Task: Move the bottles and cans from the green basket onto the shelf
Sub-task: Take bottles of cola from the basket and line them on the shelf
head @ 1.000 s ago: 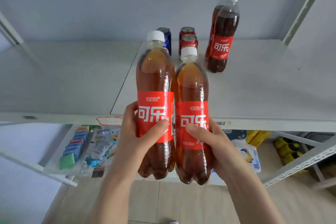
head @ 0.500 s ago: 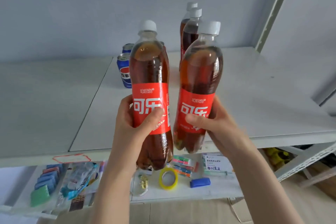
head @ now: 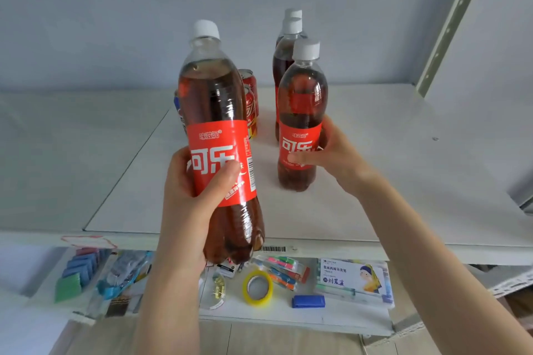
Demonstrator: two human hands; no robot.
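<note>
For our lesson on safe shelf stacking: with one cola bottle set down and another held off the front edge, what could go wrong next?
1. The right hand sets its bottle close in front of two standing bottles; a nudge could topple them.
2. The left hand holds its bottle tilted past the shelf edge; a slip could drop it.

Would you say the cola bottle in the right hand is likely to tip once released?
Possibly: the cola bottle is tall and narrow-based, so a nudge might topple it. Nearly full, it probably feels heavy. It looks upright on the shelf.

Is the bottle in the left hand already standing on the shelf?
No, the left hand holds its bottle in the air, in front of the shelf edge.
</note>
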